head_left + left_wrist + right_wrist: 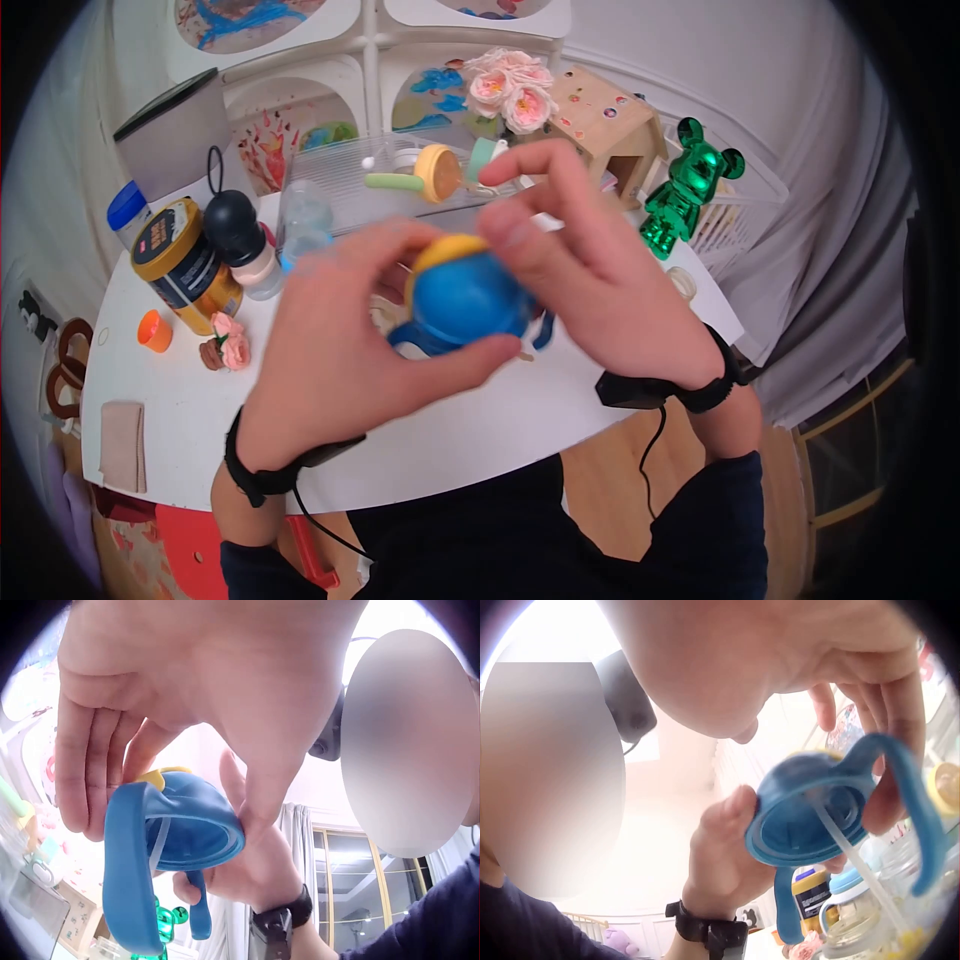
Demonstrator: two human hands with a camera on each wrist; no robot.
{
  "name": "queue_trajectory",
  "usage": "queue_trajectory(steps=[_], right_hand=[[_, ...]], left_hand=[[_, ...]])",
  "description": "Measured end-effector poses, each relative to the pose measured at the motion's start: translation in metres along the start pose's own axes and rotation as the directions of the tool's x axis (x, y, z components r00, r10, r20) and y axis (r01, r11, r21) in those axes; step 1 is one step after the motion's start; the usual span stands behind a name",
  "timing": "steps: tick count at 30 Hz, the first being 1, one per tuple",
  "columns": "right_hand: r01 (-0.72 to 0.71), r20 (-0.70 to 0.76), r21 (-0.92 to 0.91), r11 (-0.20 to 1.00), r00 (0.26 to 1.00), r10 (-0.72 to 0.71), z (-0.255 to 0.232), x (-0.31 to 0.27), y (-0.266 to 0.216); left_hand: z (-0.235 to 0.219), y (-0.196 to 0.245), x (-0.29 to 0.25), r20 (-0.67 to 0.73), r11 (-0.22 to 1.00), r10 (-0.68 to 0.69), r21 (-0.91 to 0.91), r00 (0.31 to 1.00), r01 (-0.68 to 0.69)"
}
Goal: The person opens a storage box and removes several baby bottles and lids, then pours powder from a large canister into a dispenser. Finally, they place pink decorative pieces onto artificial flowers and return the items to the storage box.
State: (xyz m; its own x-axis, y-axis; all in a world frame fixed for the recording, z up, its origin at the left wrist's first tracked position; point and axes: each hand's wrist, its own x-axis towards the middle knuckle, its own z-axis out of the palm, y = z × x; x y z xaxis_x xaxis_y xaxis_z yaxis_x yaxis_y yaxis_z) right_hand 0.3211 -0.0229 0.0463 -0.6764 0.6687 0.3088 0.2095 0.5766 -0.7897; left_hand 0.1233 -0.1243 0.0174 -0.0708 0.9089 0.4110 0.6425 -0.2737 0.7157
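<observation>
Both hands are raised over the white table [420, 460] around a blue sippy-cup lid [470, 300] with two handles and a yellow top piece. My left hand [330, 340] holds the lid, thumb along its rim and fingers on the far side. The right wrist view shows the lid's open underside, with a clear straw [855, 862] hanging from it. My right hand [610, 270] is at the opposite side, a finger curled by the blue handle [922, 825]. Its index finger is lifted and its thumb stands off the lid in the right wrist view.
At the left stand a gold tub [185, 265], a dark round-topped bottle [232, 228] and a small orange cup [154, 331]. A yellow-and-green piece [436, 173] is near a clear-lidded box [340, 165] at the back. A green bear figure [690, 185] stands right, near a wooden house [605, 120].
</observation>
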Motion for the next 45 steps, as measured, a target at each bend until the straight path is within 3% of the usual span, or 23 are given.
queue_trajectory(steps=[2, 4, 6, 9, 12, 15, 18, 22, 26, 28, 30, 34, 35, 38, 41, 45], right_hand=[[0.064, -0.156, -0.096, 0.993, 0.985, -0.079, -0.017, -0.010, 0.015], [0.058, -0.316, -0.333, 0.941, 0.933, -0.170, -0.041, -0.027, 0.046], [-0.081, -0.434, -0.476, 0.876, 0.888, -0.154, -0.070, -0.046, 0.076], [-0.332, -0.564, -0.507, 0.796, 0.826, -0.015, -0.103, -0.070, 0.131], [-0.428, -0.585, -0.683, 0.592, 0.806, -0.092, -0.117, -0.096, 0.167], [-0.477, -0.613, -0.484, 0.733, 0.783, 0.105, -0.115, -0.111, 0.178], [-0.452, -0.461, -0.329, 0.829, 0.843, 0.277, -0.115, -0.119, 0.206], [-0.373, -0.474, -0.059, 0.926, 0.827, 0.302, -0.116, -0.123, 0.216], [-0.102, -0.469, 0.046, 0.994, 0.876, 0.111, -0.110, -0.110, 0.154], [0.034, -0.353, 0.077, 0.996, 0.936, -0.004, -0.082, -0.088, 0.109], [0.170, -0.130, -0.171, 0.970, 0.972, -0.194, -0.054, -0.059, 0.079], [0.212, 0.206, -0.144, 0.967, 0.962, -0.180, -0.004, 0.000, 0.062], [0.200, 0.289, -0.129, 0.971, 0.944, -0.157, 0.004, 0.012, 0.062], [0.308, 0.286, -0.074, 0.948, 0.917, -0.276, 0.026, 0.041, 0.074], [0.275, 0.385, -0.073, 0.959, 0.894, -0.227, 0.031, 0.057, 0.066], [0.330, 0.408, -0.052, 0.942, 0.869, -0.282, 0.027, 0.064, 0.061]], left_hand=[[-0.006, -0.012, 0.006, -0.064, 0.996, 0.051, -0.075, 0.997, -0.056], [-0.013, -0.016, 0.007, -0.093, 0.992, 0.014, -0.126, 0.996, -0.026], [-0.017, -0.022, 0.008, -0.146, 0.992, 0.065, -0.100, 0.987, -0.080], [-0.024, -0.027, 0.008, -0.164, 0.992, 0.100, 0.096, 0.981, -0.085], [-0.024, -0.025, 0.009, -0.199, 0.987, 0.048, 0.159, 0.979, -0.017], [-0.028, -0.022, 0.009, -0.211, 0.985, 0.002, 0.170, 0.977, 0.035], [-0.032, -0.021, 0.009, -0.208, 0.986, -0.014, 0.161, 0.978, 0.048], [-0.031, -0.020, 0.007, -0.213, 0.988, -0.006, 0.147, 0.977, 0.038], [-0.030, -0.017, 0.010, -0.181, 0.996, 0.024, 0.083, 0.983, -0.009], [-0.029, -0.014, 0.011, -0.156, 1.000, 0.028, 0.017, 0.987, -0.026], [-0.029, -0.015, 0.015, -0.142, 0.999, 0.038, -0.023, 0.989, -0.042], [-0.038, -0.018, 0.011, -0.254, 0.997, 0.077, 0.043, 0.964, -0.069], [-0.040, -0.019, 0.011, -0.283, 0.997, 0.066, -0.023, 0.957, -0.075], [-0.044, -0.025, 0.012, -0.430, 0.988, 0.094, -0.068, 0.898, -0.136], [-0.051, -0.022, 0.013, -0.466, 0.978, 0.096, -0.122, 0.879, -0.171], [-0.052, -0.017, 0.010, -0.487, 0.963, 0.149, -0.126, 0.861, -0.238]])
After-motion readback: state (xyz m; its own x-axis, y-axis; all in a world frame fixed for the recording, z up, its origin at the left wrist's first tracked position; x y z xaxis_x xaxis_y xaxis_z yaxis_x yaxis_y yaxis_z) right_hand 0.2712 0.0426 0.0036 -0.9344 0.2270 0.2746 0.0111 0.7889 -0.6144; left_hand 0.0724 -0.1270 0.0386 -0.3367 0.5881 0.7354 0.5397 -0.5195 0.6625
